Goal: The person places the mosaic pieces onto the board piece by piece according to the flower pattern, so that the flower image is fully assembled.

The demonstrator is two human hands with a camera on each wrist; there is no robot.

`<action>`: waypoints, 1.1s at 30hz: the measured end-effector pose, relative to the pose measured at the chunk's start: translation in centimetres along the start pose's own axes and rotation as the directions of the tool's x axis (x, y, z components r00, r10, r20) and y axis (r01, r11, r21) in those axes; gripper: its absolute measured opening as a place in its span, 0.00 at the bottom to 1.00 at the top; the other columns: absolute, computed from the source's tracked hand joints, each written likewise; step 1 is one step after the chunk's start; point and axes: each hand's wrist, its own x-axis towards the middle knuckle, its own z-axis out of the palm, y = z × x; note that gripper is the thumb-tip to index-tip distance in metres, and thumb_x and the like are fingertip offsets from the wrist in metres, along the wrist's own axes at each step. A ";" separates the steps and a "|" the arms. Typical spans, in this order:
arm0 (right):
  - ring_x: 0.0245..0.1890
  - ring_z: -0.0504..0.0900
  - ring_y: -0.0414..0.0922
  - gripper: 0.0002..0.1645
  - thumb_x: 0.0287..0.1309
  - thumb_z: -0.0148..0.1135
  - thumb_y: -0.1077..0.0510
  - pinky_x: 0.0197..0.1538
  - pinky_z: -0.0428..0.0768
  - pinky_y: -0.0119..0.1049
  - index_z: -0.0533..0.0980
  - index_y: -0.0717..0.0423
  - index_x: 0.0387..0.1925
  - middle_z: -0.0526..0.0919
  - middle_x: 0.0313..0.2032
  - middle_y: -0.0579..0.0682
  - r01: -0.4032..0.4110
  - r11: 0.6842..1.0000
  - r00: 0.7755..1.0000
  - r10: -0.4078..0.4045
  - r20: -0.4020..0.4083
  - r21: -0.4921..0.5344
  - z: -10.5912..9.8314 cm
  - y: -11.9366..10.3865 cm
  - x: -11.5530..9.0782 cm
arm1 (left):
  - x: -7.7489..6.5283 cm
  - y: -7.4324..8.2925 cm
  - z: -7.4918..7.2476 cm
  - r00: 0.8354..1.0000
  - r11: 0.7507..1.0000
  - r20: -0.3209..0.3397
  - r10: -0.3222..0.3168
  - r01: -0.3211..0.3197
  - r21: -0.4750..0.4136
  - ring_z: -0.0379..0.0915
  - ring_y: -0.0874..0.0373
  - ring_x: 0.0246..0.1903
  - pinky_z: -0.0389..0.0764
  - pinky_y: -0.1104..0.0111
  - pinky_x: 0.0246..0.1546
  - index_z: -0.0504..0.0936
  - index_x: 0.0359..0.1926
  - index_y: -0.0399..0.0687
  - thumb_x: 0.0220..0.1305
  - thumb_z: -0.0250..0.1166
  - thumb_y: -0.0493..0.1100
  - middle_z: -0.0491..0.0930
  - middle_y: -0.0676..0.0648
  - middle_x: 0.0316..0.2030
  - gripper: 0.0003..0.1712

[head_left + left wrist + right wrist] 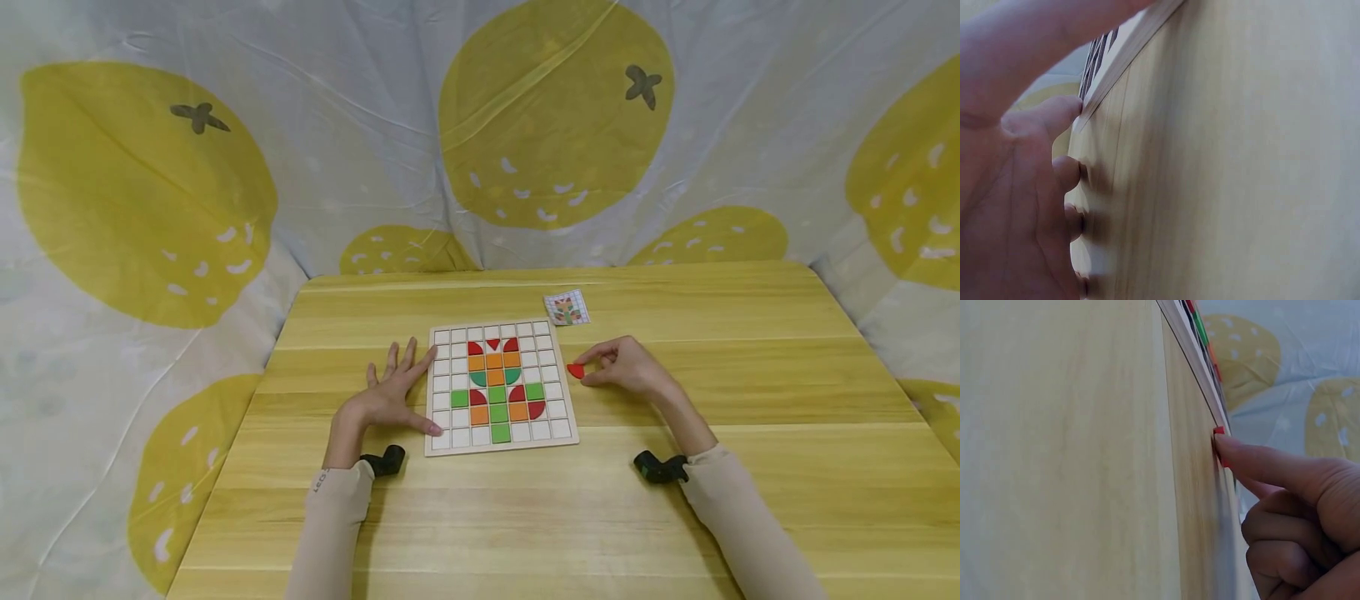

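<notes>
A square wooden grid board (444,450) lies on the table, with white cells and several red, orange, green and teal pieces laid in a flower pattern. My left hand (386,398) is spread at the board's left side, with thumb and index finger touching its edge. Just off the right edge, my right hand (630,367) pinches a red quarter-round piece (576,371) between thumb and index finger. In the right wrist view the red piece (1220,430) shows close to the board's side, with the other fingers curled into the palm.
A small printed card (567,308) with a similar flower picture lies behind the board's upper right corner. The wooden table (510,525) reaches back to a hanging cloth (360,150) with a lemon print. Black camera mounts (660,467) sit on both wrists.
</notes>
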 end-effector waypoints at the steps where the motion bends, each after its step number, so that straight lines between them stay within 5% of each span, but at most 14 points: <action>1: 0.18 0.53 0.37 0.18 0.55 0.76 0.64 0.25 0.56 0.29 0.86 0.63 0.49 0.56 0.15 0.41 -0.001 1.000 1.000 0.001 -0.002 0.004 -0.1 0.0 0.0 | 0.0 0.0 0.0 1.000 1.000 0.000 0.002 -0.002 -0.002 0.07 0.34 0.79 0.18 0.26 0.70 0.38 0.84 0.56 0.44 0.83 0.63 0.20 0.38 0.82 0.79; 10: 0.18 0.52 0.38 0.19 0.57 0.76 0.60 0.25 0.55 0.30 0.86 0.60 0.50 0.53 0.16 0.41 0.050 0.998 0.998 -0.049 -0.035 0.040 0.8 -1.4 -0.1 | 0.0 0.0 -0.1 1.000 1.000 -0.001 0.003 -0.003 0.001 0.07 0.33 0.79 0.18 0.26 0.70 0.38 0.84 0.56 0.45 0.84 0.63 0.20 0.37 0.82 0.79; 24: 0.16 0.54 0.39 0.15 0.55 0.78 0.60 0.27 0.60 0.28 0.88 0.57 0.46 0.59 0.12 0.41 0.165 0.981 0.964 -0.182 0.194 0.097 9.0 -6.4 0.6 | 0.0 0.1 -0.2 1.000 1.000 0.000 0.002 -0.002 0.000 0.07 0.33 0.79 0.17 0.26 0.70 0.38 0.84 0.56 0.45 0.83 0.62 0.20 0.38 0.82 0.79; 33: 0.16 0.58 0.37 0.13 0.51 0.80 0.60 0.22 0.57 0.27 0.90 0.53 0.41 0.63 0.12 0.40 0.184 0.983 0.954 -0.184 0.237 0.023 13.2 -7.7 1.2 | 0.1 0.0 -0.1 1.000 1.000 0.003 -0.005 0.005 0.016 0.08 0.34 0.79 0.19 0.26 0.70 0.37 0.84 0.57 0.46 0.83 0.64 0.20 0.38 0.82 0.78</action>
